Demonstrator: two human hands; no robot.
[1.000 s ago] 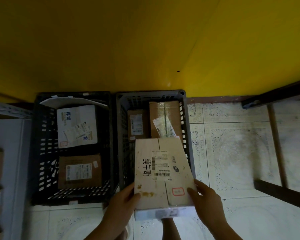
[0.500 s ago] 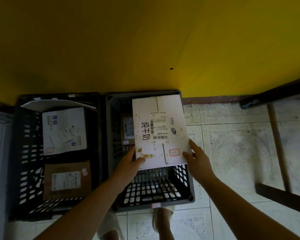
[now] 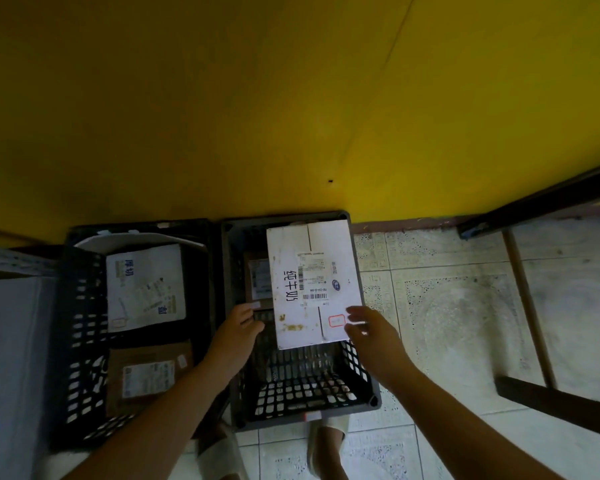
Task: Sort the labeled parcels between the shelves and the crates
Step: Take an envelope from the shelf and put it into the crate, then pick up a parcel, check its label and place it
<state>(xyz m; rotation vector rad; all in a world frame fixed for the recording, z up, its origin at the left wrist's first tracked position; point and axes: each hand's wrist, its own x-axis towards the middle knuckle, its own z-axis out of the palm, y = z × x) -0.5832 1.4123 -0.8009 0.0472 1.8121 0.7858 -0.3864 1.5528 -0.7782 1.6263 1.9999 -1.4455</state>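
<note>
Item: white carton (image 3: 312,282), flat and oblong, with a shipping label (image 3: 310,271) on its top face and a red-framed sticker (image 3: 337,320) by its near right corner. Location: inside the grey crate (image 3: 374,400), at the far end towards the far right corner, lying on a brown parcel (image 3: 257,278); the crate's near end shows open mesh. Handling, as we judge it: stiff board, light to moderate weight, matt rather than slippery, and not fragile. We would take it by the two long edges, palms opposed. Our left hand (image 3: 237,336) hangs just off the carton's left edge, fingers relaxed and gripping nothing. Our right hand (image 3: 374,337) sits at the near right corner, fingers stretched and blurred; we cannot tell whether they touch the board. Both forearms reach in from the crate's near side.
</note>
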